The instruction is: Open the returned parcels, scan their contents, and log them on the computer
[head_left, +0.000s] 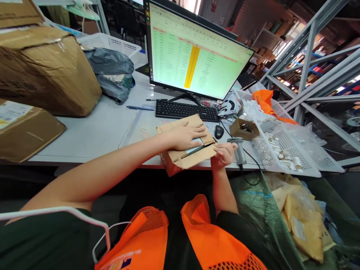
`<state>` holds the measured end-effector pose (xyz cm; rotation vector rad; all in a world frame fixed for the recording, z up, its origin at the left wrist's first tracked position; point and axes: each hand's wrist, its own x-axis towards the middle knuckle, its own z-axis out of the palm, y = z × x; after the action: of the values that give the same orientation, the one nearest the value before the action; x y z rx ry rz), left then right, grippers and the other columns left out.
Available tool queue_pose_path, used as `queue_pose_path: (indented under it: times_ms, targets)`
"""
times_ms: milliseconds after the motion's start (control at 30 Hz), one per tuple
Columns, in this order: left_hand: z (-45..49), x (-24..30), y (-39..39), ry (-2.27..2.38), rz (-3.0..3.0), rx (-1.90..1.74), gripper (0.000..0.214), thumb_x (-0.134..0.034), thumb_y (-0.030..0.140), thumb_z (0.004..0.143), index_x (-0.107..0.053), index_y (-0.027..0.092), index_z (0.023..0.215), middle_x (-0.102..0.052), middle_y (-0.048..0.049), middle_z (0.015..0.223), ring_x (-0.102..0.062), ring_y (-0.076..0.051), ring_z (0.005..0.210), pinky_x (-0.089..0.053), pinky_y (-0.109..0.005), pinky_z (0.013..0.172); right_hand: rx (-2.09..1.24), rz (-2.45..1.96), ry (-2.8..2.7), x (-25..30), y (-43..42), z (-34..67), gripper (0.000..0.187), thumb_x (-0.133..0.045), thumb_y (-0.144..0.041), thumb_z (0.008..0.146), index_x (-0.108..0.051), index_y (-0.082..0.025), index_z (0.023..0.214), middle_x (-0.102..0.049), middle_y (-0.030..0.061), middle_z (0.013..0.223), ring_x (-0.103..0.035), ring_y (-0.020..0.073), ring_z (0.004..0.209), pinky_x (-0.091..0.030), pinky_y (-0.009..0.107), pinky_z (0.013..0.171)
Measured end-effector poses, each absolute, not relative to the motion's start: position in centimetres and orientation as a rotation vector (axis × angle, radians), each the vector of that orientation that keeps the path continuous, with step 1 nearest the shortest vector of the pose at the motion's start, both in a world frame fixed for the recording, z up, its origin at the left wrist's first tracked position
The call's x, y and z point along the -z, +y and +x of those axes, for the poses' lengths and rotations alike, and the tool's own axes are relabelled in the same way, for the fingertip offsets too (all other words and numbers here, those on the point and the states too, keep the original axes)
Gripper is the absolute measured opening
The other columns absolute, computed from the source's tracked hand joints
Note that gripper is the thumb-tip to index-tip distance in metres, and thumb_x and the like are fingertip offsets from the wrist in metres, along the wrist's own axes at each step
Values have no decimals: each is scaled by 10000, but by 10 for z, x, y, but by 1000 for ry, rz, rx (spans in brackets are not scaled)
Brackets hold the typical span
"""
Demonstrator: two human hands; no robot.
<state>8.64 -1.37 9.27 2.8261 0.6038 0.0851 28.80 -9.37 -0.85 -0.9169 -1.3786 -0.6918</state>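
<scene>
A brown cardboard box point(170, 163) sits at the desk's front edge, with its top flaps partly raised and a dark gap between them. My left hand point(187, 136) lies flat across the far flap, fingers stretched out and pressing on the cardboard. At the right end of the box, my right hand point(222, 154) has its fingers curled in on the corner of the near flap point(197, 157). What is inside the box cannot be made out. Just right of that hand stands a grey barcode scanner point(239, 152).
Behind the box are a keyboard point(185, 110), a mouse point(219, 131) and a monitor point(197, 52) showing a spreadsheet. Large cartons point(53, 71) and a grey plastic bag point(112, 73) occupy the left. White baskets point(289, 150) and a small open box point(244, 129) lie right.
</scene>
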Motion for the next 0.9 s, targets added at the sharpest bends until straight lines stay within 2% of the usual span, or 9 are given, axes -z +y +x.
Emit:
queue_pose_path:
  times_ms: [67, 167, 267, 333, 400, 467, 633, 800, 900]
  targets:
    - [85, -89, -10, 617, 2794, -97, 679, -349, 586, 1080, -347, 278, 1685, -206, -70, 1766, -191, -288, 1648, -8, -605, 1318, 716, -946, -1254, 30, -107, 280, 402, -461, -405, 1092, -585, -249, 743, -679, 28, 749, -715, 235, 768, -490, 451, 821]
    - [85, -83, -6, 577, 2793, -115, 717, -396, 611, 1068, -336, 258, 1690, -191, -87, 1770, -189, -306, 1647, 7, -618, 1312, 628, -1058, -1261, 40, -126, 276, 228, -557, -324, 1037, -623, -250, 831, -751, 51, 908, -768, 276, 927, -522, 469, 842]
    - [85, -80, -7, 543, 2798, -222, 715, -469, 597, 1049, -398, 238, 1662, -288, -112, 1746, -272, -328, 1616, -88, -600, 1312, 465, -1261, -1422, 14, -142, 284, 231, -614, -331, 1006, -635, -246, 792, -768, 41, 876, -761, 270, 925, -478, 501, 963]
    - [82, -83, -11, 513, 2806, -382, 578, -491, 534, 1050, -603, 209, 1515, -483, -132, 1644, -448, -331, 1508, -263, -537, 1268, 377, -1445, -1611, -18, -146, 292, 290, -609, -376, 1019, -653, -241, 767, -759, 23, 808, -732, 233, 829, -434, 495, 1039]
    - [76, -87, -18, 456, 2825, -589, 455, -453, 467, 1071, -778, 185, 1218, -694, -144, 1386, -617, -309, 1291, -413, -464, 1144, 353, -1598, -1813, -52, -140, 298, 281, -618, -416, 1019, -692, -232, 819, -748, 27, 793, -694, 217, 781, -414, 473, 1057]
    - [67, -92, -30, 369, 2876, -714, 491, -396, 444, 1094, -802, 187, 992, -763, -137, 1099, -666, -287, 1097, -466, -435, 1033, 361, -1717, -2001, -80, -126, 300, 274, -682, -479, 972, -710, -212, 915, -750, 68, 871, -681, 243, 823, -439, 442, 990]
    - [32, -84, -61, 361, 3013, -777, 468, -412, 466, 1096, -752, 183, 942, -699, -126, 952, -618, -268, 920, -485, -434, 891, 169, -1988, -2302, -112, -90, 289, 381, -783, -535, 840, -656, -207, 986, -712, 71, 809, -633, 264, 709, -440, 361, 715]
    - [1, -41, -80, 452, 2796, -1780, 422, -547, 524, 1016, -523, 229, 715, -579, -64, 774, -585, -243, 760, -491, -453, 773, -106, -1933, -2122, -110, -96, 316, 164, -523, -314, 918, -654, -219, 946, -682, 44, 728, -603, 250, 668, -453, 350, 686]
    - [-19, -12, -97, 631, 2571, -2033, 278, -670, 348, 922, -477, 239, 754, -545, -27, 753, -623, -235, 749, -524, -456, 767, -476, -1579, -1975, -89, -104, 348, 256, -422, -259, 903, -668, -226, 838, -725, 52, 802, -675, 250, 771, -528, 350, 718]
